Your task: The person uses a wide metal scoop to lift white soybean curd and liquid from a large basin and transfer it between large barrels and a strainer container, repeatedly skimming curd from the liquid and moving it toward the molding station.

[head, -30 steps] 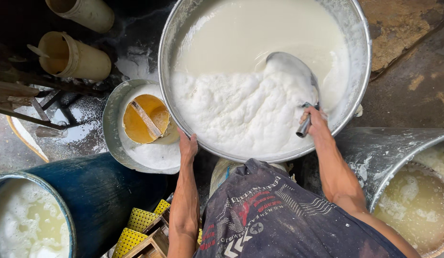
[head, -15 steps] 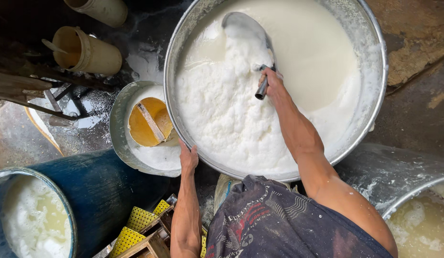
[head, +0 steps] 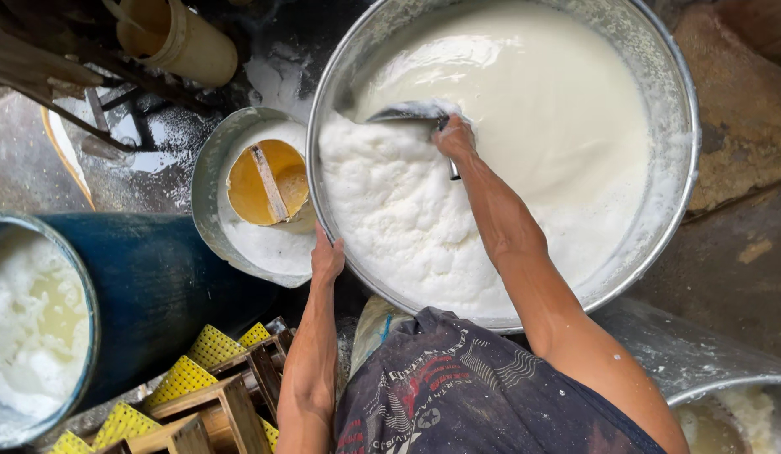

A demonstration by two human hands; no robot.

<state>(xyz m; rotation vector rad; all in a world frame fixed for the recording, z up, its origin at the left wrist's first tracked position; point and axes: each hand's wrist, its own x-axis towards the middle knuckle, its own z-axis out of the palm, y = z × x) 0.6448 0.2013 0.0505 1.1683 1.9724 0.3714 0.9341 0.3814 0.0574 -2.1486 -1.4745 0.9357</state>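
Note:
A wide metal basin (head: 676, 202) holds white milky liquid with a thick raft of foam (head: 390, 219) on its near left side. My right hand (head: 454, 137) grips the handle of a metal ladle (head: 404, 112), whose bowl sits at the far edge of the foam, near the basin's left wall. My left hand (head: 327, 258) rests on the basin's near left rim, fingers curled over it.
A smaller metal bowl (head: 207, 181) of foam with a yellow scoop (head: 268, 181) sits left of the basin. A blue drum (head: 155, 294) of white curd stands at lower left, a tan jug (head: 184, 38) at top left, yellow-topped wooden frames (head: 214, 395) below, another vat (head: 726, 420) at lower right.
My right hand has swept the ladle from the basin's right side across the far part to the left edge of the foam. My left hand has stayed on the rim.

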